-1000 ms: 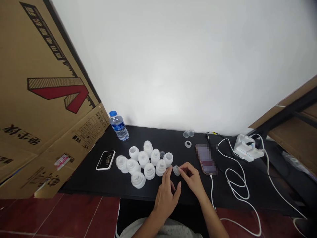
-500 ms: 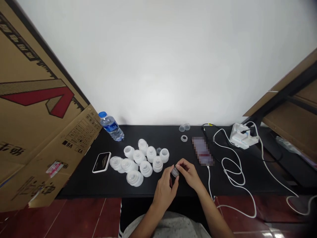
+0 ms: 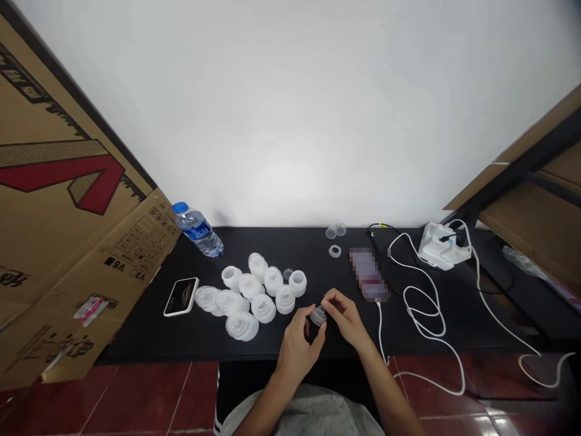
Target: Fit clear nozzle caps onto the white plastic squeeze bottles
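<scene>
My left hand grips a small clear, tiered piece, which looks like a soft bottle nipple, between thumb and fingers just above the table's front edge. The fingertips of my right hand are pinched at its upper end, so both hands are closed on it. Left of the hands stands a group of white plastic bottle pieces, several with tiered translucent tops. One white piece at the group's right shows an open mouth. Behind it lies a small clear piece, partly hidden.
A translucent ring and small clear caps lie toward the wall. A phone with a white cable and a power strip are on the right. Leftward are a white-framed device, a water bottle and a cardboard box.
The view has shifted slightly, so the table things appear a little further left. In my fingers the clear piece has tilted a little and shows more of its rings. Both hands keep their hold.
</scene>
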Motion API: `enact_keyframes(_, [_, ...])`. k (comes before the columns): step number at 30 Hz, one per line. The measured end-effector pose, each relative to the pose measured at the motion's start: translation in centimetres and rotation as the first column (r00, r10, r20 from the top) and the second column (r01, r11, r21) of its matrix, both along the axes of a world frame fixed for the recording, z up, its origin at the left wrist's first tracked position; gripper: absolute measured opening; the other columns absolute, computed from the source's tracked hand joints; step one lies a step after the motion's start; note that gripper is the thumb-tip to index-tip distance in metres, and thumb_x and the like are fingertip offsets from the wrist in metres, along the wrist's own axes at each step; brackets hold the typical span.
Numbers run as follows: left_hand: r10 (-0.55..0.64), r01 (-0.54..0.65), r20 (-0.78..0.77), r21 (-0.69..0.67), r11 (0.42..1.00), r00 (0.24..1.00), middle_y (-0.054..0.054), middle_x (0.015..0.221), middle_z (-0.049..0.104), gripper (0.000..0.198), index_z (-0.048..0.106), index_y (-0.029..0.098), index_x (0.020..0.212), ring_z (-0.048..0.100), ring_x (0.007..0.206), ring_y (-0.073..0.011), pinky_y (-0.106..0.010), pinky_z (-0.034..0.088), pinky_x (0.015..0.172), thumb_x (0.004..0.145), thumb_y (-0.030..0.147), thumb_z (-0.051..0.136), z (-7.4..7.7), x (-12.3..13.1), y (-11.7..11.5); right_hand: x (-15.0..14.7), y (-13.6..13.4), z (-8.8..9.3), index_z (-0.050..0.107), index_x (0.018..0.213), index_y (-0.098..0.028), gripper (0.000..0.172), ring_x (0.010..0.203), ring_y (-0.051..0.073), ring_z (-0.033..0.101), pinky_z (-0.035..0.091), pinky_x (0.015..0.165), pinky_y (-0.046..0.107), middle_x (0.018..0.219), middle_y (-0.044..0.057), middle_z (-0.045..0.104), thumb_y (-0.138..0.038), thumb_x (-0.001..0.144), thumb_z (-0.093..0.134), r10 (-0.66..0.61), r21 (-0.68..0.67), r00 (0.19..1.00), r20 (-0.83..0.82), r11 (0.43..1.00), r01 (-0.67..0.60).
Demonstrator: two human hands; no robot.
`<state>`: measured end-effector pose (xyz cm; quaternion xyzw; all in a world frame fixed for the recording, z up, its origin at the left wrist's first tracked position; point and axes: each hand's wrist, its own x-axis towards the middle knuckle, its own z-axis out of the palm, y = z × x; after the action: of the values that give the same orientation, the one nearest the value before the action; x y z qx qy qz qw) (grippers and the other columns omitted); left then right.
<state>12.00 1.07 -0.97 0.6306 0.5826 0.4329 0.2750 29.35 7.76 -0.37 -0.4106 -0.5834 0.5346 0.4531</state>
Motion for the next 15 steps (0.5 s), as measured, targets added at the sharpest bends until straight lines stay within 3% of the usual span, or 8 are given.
enact_keyframes(4, [-0.013, 0.012, 0.002, 0.046, 0.999, 1.000, -0.004, 0.096, 0.074, 0.033, 0.068, 0.020, 0.132, 0.065, 0.072, -0.0171, -0.030, 0.058, 0.069, 0.102, 0.033, 0.065, -0.27, -0.14, -0.16, 0.15, 0.09, -0.29, 0.072, 0.094, -0.023, 0.030, 0.081, 0.019, 0.059, 0.048, 0.076, 0.031, 0.087, 0.000, 0.064, -0.051, 0.105, 0.074, 0.013, -0.010, 1.000, -0.006, 1.000, -0.013])
enact_keyframes(10, [0.065, -0.064, 0.005, -0.061, 0.996, 0.998, -0.002, 0.084, 0.069, 0.032, 0.070, 0.020, 0.126, 0.064, 0.069, -0.0185, -0.031, 0.055, 0.066, 0.102, 0.042, 0.068, -0.09, 0.39, -0.19, 0.27, 0.12, 0.05, 0.072, 0.092, -0.023, 0.027, 0.081, 0.019, 0.057, 0.047, 0.075, 0.031, 0.090, 0.001, 0.062, -0.047, 0.104, 0.076, 0.024, 0.033, 1.000, -0.012, 0.999, -0.024])
enact_keyframes(15, [-0.011, 0.011, 0.004, -0.054, 0.998, 1.000, 0.000, 0.084, 0.069, 0.029, 0.070, 0.022, 0.123, 0.063, 0.069, -0.0176, -0.030, 0.054, 0.066, 0.101, 0.040, 0.068, 0.50, 0.14, -0.12, 0.11, 0.05, 0.63, 0.070, 0.090, -0.024, 0.033, 0.079, 0.019, 0.058, 0.050, 0.074, 0.031, 0.088, 0.001, 0.062, -0.055, 0.102, 0.075, -0.015, 0.018, 1.000, 0.011, 1.000, 0.015])
